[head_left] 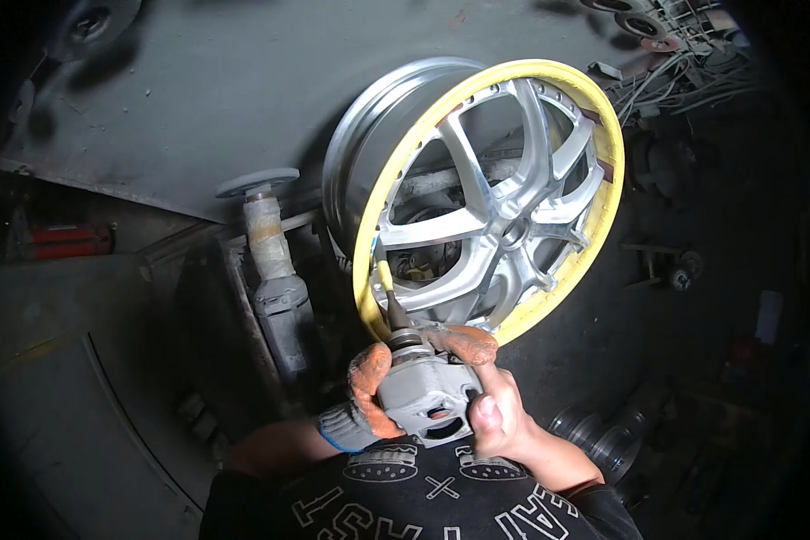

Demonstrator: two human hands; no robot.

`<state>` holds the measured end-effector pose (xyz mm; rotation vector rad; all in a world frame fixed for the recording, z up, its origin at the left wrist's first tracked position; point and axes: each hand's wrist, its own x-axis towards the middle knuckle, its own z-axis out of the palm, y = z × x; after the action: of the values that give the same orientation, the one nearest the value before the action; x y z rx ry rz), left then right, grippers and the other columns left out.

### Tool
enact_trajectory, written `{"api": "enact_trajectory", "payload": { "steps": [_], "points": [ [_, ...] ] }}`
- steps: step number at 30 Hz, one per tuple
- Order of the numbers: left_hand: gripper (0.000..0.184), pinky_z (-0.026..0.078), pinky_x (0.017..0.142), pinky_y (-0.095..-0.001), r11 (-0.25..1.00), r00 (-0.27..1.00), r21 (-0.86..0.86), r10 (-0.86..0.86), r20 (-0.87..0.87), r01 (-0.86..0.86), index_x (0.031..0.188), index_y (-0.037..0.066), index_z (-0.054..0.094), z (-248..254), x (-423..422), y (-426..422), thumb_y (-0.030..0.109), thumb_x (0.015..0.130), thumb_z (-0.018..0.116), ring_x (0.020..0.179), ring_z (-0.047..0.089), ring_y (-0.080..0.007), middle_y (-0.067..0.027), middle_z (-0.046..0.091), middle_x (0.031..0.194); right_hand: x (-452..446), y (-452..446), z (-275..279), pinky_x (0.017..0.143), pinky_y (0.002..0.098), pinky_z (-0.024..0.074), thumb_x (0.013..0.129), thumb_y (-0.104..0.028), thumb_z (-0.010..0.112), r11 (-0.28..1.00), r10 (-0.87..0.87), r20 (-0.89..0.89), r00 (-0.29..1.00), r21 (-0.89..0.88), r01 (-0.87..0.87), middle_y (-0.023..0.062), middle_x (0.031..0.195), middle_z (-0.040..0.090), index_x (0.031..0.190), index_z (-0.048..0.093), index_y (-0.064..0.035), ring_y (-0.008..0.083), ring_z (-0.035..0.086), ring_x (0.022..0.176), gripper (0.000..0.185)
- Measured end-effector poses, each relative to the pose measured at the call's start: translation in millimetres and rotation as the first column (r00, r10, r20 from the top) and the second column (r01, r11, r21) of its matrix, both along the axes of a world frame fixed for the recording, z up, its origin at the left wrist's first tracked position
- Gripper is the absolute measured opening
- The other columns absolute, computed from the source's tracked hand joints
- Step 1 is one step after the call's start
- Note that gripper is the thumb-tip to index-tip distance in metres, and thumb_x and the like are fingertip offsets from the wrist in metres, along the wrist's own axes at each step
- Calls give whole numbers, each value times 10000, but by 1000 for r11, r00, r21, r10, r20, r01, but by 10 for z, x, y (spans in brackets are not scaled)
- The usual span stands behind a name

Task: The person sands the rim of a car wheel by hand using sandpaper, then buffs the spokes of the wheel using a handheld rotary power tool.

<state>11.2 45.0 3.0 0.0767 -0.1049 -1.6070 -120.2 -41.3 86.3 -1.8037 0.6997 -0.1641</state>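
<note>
At ten o'clock from the power tool stands a disc-topped tool; past the yellow-edged wheel, at half past one, lie cables. Left hand and right hand grip the power tool, the wheel at their one o'clock.

A: What is hidden below the wheel?
B: Parts of the left hand and the right hand, behind the power tool.
A: Does the tool's tip touch the wheel?
B: Too small to tell.
A: And the shirt beneath the wheel?
B: The bottom edge cuts off its lettering; the top edge cuts the disc left of the wheel. Dark shapes right of the wheel are too dim.
</note>
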Motion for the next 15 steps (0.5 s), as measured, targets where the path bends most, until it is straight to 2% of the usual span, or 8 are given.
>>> {"api": "enact_trajectory", "payload": {
  "steps": [3,4,5,7,8,11,12,15],
  "points": [
    [934,437,982,-357,1000,999,23,-3,-46,4,1265,-90,544,110,-6,-76,739,838,493,1175,542,-250,-179,501,1350,-13,-51,-1,938,438,474,995,-489,297,996,10,34,999,-85,-7,287,1211,585,1378,405,59,438,619,1071,677],
    [919,420,1000,-360,999,999,-38,15,31,-14,1253,-84,555,100,-36,-171,737,849,472,1184,537,-255,-183,505,1345,-69,-66,27,975,442,453,990,-504,297,1000,-13,-3,1000,-20,13,292,1236,571,1377,412,57,443,572,1154,691],
    [906,403,1018,-364,995,994,-98,37,104,-27,1241,-79,565,96,-73,-261,735,860,451,1192,533,-261,-186,509,1339,-115,-102,51,975,442,453,990,-504,297,1000,-17,-4,1000,-26,17,292,1236,571,1377,412,57,443,572,1154,691],
    [769,382,1046,-364,985,987,-153,100,124,-80,1217,-57,576,117,-178,-401,636,950,380,1197,528,-255,-176,549,1296,-221,-186,101,1009,445,429,975,-541,292,998,-62,-20,998,-29,61,298,1258,557,1359,437,68,450,533,1211,734],
    [713,379,1054,-360,985,980,-165,86,182,-56,1244,-38,564,30,-246,-457,594,975,372,1202,527,-230,-153,553,1303,-277,-273,63,996,436,444,961,-571,280,989,-53,20,998,-138,55,301,1262,557,1337,458,87,445,567,1178,778],
    [608,369,1076,-342,995,995,-2,-102,-21,102,1311,23,530,-401,-782,-515,535,1005,418,1225,509,-147,-73,556,1329,-480,-371,104,992,404,451,949,-625,261,984,-170,-26,985,-54,169,284,1271,568,1333,463,102,395,600,1162,847],
    [738,394,1050,-359,981,999,191,-26,-44,34,1251,-34,563,-502,-1033,-595,621,947,409,1201,536,-209,-137,562,1308,-506,-407,131,996,391,448,940,-651,263,978,-205,-40,978,-44,203,266,1235,602,1340,465,100,361,614,1151,875],
    [838,430,1017,-369,973,999,227,34,29,-40,1191,-83,602,-101,-850,-804,679,907,401,1163,576,-263,-198,582,1274,-601,-483,116,982,374,456,935,-624,287,961,-276,-30,961,-2,276,248,1181,640,1355,463,95,332,631,1128,851]
  ]
}}
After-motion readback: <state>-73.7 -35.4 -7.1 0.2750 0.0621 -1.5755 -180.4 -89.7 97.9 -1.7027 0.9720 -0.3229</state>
